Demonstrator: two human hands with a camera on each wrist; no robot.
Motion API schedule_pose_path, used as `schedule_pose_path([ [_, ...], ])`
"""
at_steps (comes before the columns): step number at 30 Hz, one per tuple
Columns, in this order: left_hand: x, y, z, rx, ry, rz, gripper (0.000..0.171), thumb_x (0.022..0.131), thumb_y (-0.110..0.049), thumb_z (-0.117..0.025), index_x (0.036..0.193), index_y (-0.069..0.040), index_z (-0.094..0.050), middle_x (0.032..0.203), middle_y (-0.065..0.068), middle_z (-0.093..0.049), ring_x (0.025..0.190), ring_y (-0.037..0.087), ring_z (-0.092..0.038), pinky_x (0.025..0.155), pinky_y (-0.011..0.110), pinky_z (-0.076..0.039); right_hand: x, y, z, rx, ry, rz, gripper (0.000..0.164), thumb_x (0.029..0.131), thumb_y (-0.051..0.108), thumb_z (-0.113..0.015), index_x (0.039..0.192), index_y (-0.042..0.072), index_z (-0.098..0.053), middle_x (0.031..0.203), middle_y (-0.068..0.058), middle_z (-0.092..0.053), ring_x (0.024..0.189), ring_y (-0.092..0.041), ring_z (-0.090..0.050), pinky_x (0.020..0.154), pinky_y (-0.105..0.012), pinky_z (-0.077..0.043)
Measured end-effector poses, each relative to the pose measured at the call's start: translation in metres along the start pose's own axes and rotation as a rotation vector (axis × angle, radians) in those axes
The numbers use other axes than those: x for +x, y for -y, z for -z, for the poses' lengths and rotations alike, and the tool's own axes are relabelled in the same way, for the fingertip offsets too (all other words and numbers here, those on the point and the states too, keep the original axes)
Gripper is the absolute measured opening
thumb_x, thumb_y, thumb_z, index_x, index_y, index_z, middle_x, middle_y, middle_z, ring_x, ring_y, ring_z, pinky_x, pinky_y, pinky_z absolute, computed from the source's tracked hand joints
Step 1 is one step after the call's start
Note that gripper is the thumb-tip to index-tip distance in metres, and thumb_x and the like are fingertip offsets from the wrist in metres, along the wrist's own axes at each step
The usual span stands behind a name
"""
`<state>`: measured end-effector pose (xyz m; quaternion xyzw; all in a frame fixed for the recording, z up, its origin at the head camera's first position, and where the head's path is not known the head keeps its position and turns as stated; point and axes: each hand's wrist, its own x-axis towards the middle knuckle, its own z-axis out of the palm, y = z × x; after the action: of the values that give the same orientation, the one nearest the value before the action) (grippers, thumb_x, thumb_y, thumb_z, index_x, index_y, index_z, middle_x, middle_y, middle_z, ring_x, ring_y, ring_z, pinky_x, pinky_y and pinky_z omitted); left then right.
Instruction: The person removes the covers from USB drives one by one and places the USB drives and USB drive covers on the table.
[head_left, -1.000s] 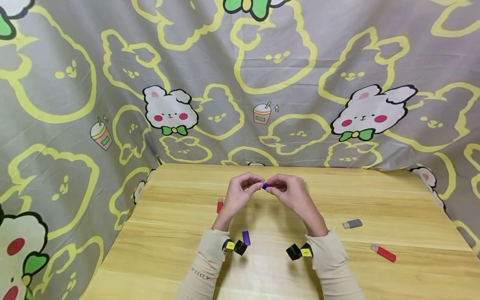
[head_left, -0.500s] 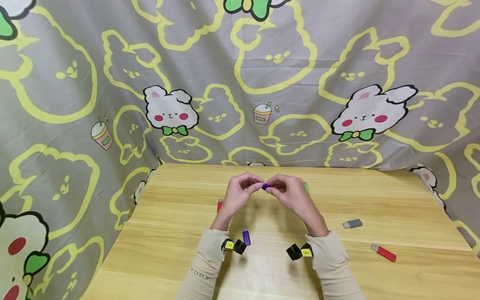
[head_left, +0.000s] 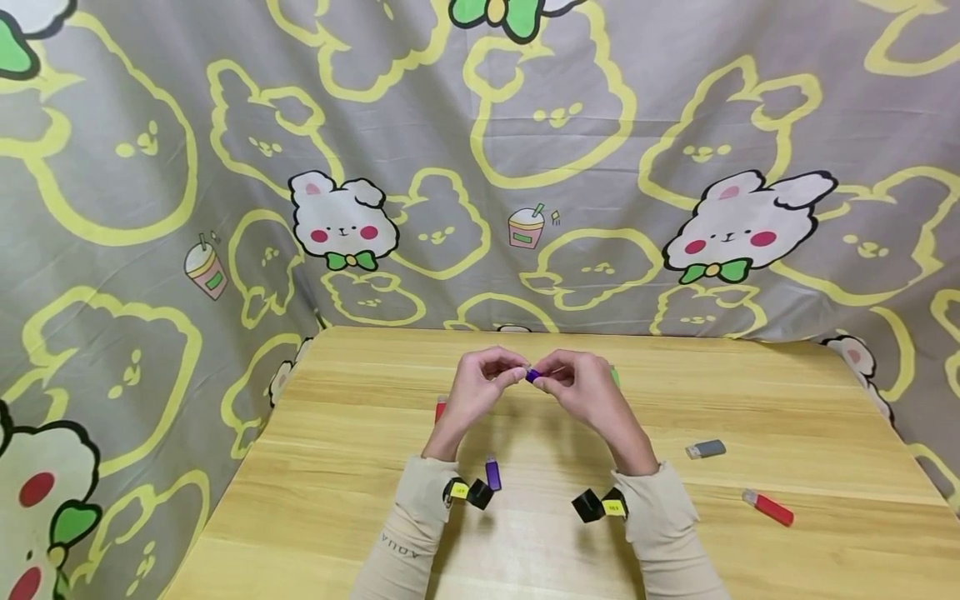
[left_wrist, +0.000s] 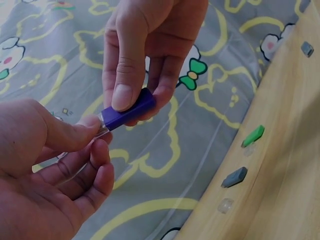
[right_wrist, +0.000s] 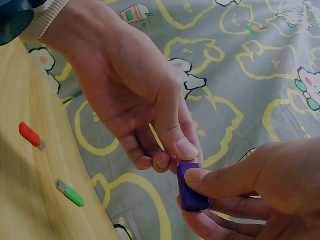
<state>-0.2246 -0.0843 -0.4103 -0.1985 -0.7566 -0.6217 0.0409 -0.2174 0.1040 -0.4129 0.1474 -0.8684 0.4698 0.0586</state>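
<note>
Over the far part of the table, both hands meet at one small purple USB flash drive (head_left: 532, 376). My right hand (head_left: 581, 383) pinches its purple body (right_wrist: 192, 194) between thumb and fingers. At the drive's other end, my left hand (head_left: 480, 385) pinches the clear cap (left_wrist: 103, 130), mostly hidden by the thumb and fingertips. The cap is right against the purple body in both wrist views. Another purple USB flash drive (head_left: 492, 473) lies on the table beside the left wrist.
On the wooden table (head_left: 360, 500) lie a red drive (head_left: 440, 408) at left, a grey one (head_left: 706, 449) and another red one (head_left: 771, 507) at right. The left wrist view shows a green drive (left_wrist: 254, 135) and a loose clear cap (left_wrist: 225, 205). Patterned cloth (head_left: 420, 108) hangs behind.
Both hands keep nearly the same place and grip. The purple drive has shifted very slightly between the fingers, with a little more of its body showing.
</note>
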Motion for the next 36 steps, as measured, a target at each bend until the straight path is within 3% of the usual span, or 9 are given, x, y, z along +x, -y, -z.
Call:
schedule_pose_path([
  [5,0.0,0.001,0.0,-0.007,-0.005,0.008,0.007,0.092,0.01,-0.07,0.097,0.013,-0.073,0.094,0.026,-0.071,0.077,0.021,-0.063,0.069,0.018,-0.051,0.0,0.0,-0.002,0.014,-0.001,-0.016,0.007,0.089,0.004,-0.08,0.095,0.004,-0.077,0.089,-0.006,-0.076,0.076,-0.018,-0.071,0.069,-0.032,-0.06],
  [13,0.009,0.032,0.0,0.019,0.009,0.026,0.009,0.092,0.006,-0.071,0.101,0.01,-0.074,0.097,0.025,-0.072,0.078,0.021,-0.063,0.068,0.019,-0.05,0.0,0.002,-0.002,0.017,-0.004,-0.058,0.005,0.09,0.005,-0.079,0.095,0.005,-0.077,0.089,-0.005,-0.076,0.075,-0.017,-0.071,0.068,-0.032,-0.06],
  [16,0.009,0.033,0.004,0.004,0.002,0.025,0.009,0.093,0.003,-0.073,0.101,0.006,-0.075,0.098,0.022,-0.073,0.079,0.018,-0.064,0.07,0.02,-0.052,0.0,0.002,0.0,0.009,-0.001,-0.064,0.006,0.089,0.004,-0.08,0.094,0.005,-0.077,0.089,-0.006,-0.076,0.076,-0.018,-0.071,0.069,-0.033,-0.06],
  [23,0.008,0.033,0.028,-0.033,-0.087,0.024,0.01,0.092,0.005,-0.073,0.101,0.005,-0.076,0.096,0.02,-0.074,0.077,0.016,-0.065,0.069,0.022,-0.054,0.0,-0.008,0.011,0.0,0.007,-0.103,0.006,0.089,0.003,-0.079,0.094,0.004,-0.075,0.088,-0.008,-0.075,0.076,-0.022,-0.071,0.069,-0.036,-0.058],
  [31,0.009,0.038,0.031,-0.031,-0.1,0.025,0.01,0.092,0.001,-0.075,0.101,0.005,-0.076,0.094,0.02,-0.074,0.073,0.013,-0.063,0.065,0.019,-0.05,0.007,-0.018,0.007,0.059,-0.009,-0.082,0.032,0.094,-0.002,-0.07,0.125,0.006,-0.071,0.098,-0.013,-0.072,0.087,-0.028,-0.072,0.069,-0.032,-0.058],
  [36,0.008,0.039,0.035,-0.014,-0.123,0.049,0.01,0.091,0.0,-0.076,0.1,0.004,-0.076,0.092,0.018,-0.074,0.073,0.014,-0.064,0.067,0.023,-0.053,0.018,-0.031,0.001,0.091,-0.065,-0.075,0.022,0.093,-0.002,-0.072,0.116,0.001,-0.073,0.098,-0.019,-0.073,0.085,-0.033,-0.074,0.064,-0.029,-0.058],
])
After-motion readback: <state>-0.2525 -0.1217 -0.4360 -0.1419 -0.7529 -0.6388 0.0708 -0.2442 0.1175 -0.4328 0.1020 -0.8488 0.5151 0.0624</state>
